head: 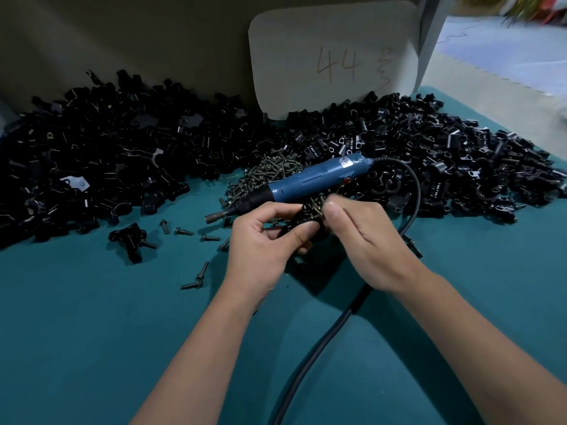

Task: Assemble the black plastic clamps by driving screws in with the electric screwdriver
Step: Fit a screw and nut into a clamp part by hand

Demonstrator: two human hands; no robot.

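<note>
Two hands meet over the green surface [92, 348]. My left hand [260, 253] grips a black clamp [302, 220], and my right hand [365, 240] pinches a screw [317, 207] at its top. Behind them, the blue screwdriver [306, 182] lies on a pile of screws [270, 170], between two heaps of black parts [107, 154].

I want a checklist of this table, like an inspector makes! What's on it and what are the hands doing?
Surface: teal mat, mostly bare near the person.
Job's things: blue screwdriver lying on the screw pile; clamp held between both hands.
Clutter: black parts heaped left and right; loose screws on the mat.
Hands: left hand grips the clamp; right hand pinches at its top.
Cables: black cable runs from the screwdriver toward the person.
Surroundings: card marked 44 leaning on the wall.
</note>
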